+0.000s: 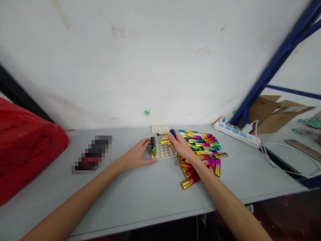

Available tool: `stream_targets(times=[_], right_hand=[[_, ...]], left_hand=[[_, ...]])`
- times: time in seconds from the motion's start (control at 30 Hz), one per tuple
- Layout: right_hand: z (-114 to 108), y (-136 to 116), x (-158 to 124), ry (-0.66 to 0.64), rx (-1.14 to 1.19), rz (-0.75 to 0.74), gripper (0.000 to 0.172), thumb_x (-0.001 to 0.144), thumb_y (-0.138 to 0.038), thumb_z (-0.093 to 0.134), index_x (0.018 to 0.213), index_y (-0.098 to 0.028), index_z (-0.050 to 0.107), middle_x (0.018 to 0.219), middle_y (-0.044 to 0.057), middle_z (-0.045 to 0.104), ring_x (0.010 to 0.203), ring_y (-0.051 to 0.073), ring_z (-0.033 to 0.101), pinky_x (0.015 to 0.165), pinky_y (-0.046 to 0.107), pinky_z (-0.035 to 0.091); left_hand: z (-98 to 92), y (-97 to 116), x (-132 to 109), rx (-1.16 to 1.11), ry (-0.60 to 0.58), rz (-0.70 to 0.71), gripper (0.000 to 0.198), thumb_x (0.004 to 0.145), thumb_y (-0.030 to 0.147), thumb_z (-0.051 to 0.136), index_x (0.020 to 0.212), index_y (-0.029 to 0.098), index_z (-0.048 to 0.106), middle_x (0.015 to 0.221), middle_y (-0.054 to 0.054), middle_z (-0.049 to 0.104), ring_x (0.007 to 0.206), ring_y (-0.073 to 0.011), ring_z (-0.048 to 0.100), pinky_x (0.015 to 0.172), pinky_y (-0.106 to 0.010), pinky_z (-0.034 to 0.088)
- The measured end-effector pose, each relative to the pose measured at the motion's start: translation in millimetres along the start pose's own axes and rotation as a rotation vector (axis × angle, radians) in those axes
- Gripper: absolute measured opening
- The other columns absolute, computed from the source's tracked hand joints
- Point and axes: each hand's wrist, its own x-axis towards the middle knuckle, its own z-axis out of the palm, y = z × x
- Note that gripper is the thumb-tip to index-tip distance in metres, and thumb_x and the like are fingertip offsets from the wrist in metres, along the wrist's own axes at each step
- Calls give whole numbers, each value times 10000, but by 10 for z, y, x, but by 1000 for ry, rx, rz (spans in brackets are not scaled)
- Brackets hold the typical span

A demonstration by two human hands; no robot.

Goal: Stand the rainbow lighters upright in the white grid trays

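Note:
A pale tray with rows of round holes [165, 152] lies on the table in front of me. Several lighters [153, 150] with black tops stand upright in a row at its left end, the nearest one green and yellow. Beside that row is my left hand [135, 156], fingers apart, its thumb by the tray's front corner; whether it presses on the tray is unclear. My right hand [182, 145] is closed round a lighter [172, 133] with a dark blue top, above the tray's right side. Under and around that wrist spreads a pile of shiny multicoloured lighters [207, 145].
A second pale tray [160, 128] lies by the wall. To the left are a red bag [27, 147] and a blurred-out dark object [92, 154]. A white power strip [237, 133] with cables, a blue metal frame [276, 63] and a cardboard box [268, 113] are at right.

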Motion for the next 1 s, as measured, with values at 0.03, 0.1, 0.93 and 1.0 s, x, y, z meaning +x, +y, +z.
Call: stream_targets(times=[0.03, 0.1, 0.93, 1.0], right_hand=[[2, -7, -4, 8, -42, -8, 657, 1124, -933, 628, 912, -321, 518, 733, -64, 466, 683, 188, 461, 608, 293, 393], [9, -21, -7, 33, -128, -13, 706, 1113, -954, 584, 821, -318, 486, 711, -48, 452, 710, 195, 469, 635, 309, 386], [178, -40, -158, -180, -577, -349, 443, 1336, -472, 643, 946, -263, 659, 1014, 65, 784, 995, 252, 733, 939, 354, 546], [183, -59, -179, -223, -595, -309, 453, 1341, -447, 654, 928, -260, 660, 907, 29, 766, 870, 229, 713, 861, 334, 508]], left_hand=[[-1, 2, 0, 1, 2, 4, 885, 1027, 826, 937, 1651, 229, 743, 1728, -205, 759, 1623, -462, 738, 1453, -591, 591], [-3, 6, -3, 5, 6, 8, 887, 1033, 838, 926, 1654, 231, 744, 1726, -203, 761, 1624, -459, 736, 1454, -589, 592], [-16, 13, -15, -12, 11, 19, 877, 1024, 760, 967, 1674, 222, 728, 1743, -217, 730, 1640, -474, 724, 1463, -640, 583], [-21, 24, -14, -19, 18, 28, 857, 1020, 744, 977, 1667, 236, 736, 1734, -209, 740, 1629, -473, 731, 1455, -642, 594]])
